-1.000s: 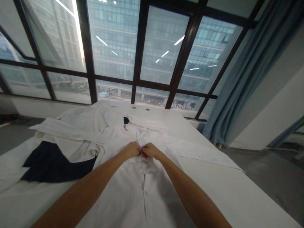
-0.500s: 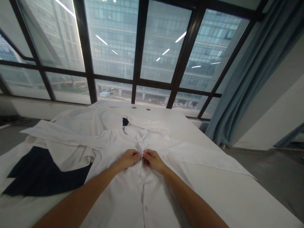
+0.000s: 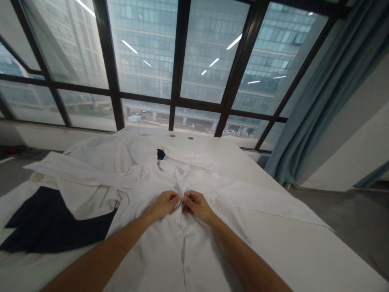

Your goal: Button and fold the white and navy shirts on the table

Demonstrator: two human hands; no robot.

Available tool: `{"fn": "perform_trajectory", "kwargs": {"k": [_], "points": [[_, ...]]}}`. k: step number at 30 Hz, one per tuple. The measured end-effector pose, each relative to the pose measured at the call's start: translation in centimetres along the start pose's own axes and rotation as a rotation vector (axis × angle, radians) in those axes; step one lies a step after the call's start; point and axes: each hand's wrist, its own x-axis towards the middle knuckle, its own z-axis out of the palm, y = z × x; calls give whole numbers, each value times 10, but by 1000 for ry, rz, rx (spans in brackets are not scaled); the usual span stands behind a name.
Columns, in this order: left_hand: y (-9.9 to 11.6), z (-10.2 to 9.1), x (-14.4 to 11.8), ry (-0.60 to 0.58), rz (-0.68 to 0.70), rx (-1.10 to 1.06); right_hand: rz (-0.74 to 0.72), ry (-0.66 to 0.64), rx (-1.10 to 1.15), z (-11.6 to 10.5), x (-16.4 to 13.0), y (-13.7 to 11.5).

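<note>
Between your two hands: the white shirt (image 3: 182, 243) placket, running straight away from you along the bench (image 3: 304, 259). Left hand (image 3: 164, 202) and right hand (image 3: 196, 205) each pinch an edge, equally near, fingertips meeting.

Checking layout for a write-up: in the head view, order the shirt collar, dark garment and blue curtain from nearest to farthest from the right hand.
From the right hand:
1. Shirt collar, just ahead.
2. Dark garment, far left on the table.
3. Blue curtain, far right by the window.

Bare table (image 3: 288, 247) right — white clothes (image 3: 100, 170), dark garment (image 3: 51, 223) crowd left.
</note>
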Motion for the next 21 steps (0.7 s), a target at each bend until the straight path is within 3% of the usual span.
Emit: {"fn": "perform_trajectory", "kwargs": {"k": [5,21], "points": [[1,2,0,-2,-21,-32,80,-6,41,0,1,1],[10,4,-6,-18,-48,-62,7,126,-145,8,-1,0]]}}
